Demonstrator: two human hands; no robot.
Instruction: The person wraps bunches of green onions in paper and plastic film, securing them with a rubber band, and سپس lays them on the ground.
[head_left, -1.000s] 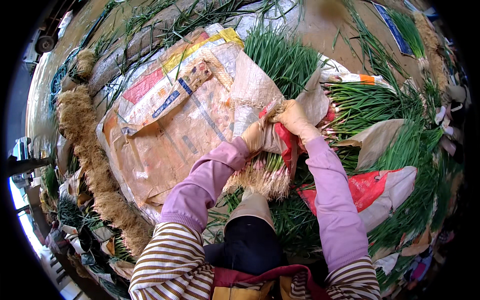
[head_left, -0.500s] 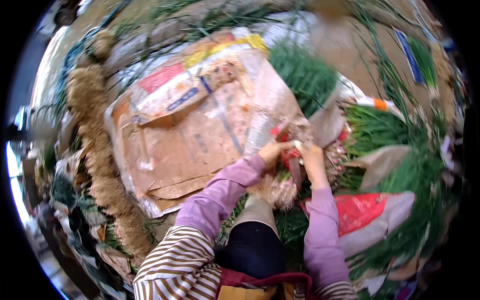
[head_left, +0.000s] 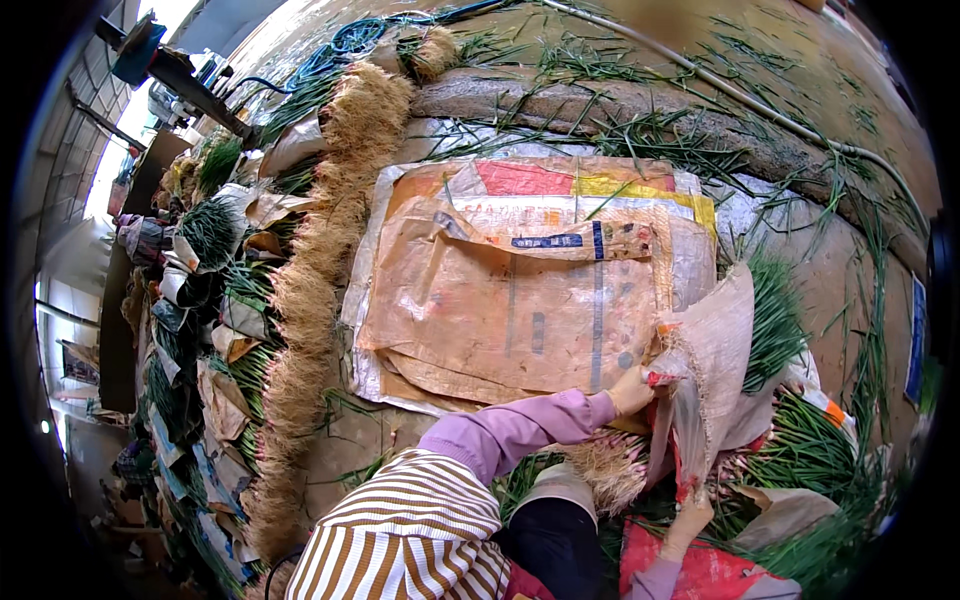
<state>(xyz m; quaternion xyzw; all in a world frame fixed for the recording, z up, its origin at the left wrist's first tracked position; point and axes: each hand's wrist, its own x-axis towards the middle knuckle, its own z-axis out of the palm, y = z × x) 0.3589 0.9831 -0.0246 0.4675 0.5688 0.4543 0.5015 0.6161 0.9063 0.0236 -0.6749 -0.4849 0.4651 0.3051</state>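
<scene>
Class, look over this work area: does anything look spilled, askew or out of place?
Yes. Loose green stalks lie scattered across the bare brown ground, away from the stacked bundles. The flattened woven sacks are crumpled and overlap crookedly.

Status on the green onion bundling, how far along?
Done: a long row of wrapped green onion bundles lies at the left. In hand: the left hand and the right hand each have a grip on the woven plastic sack around a bundle. Left: loose green onions at the right.
</scene>
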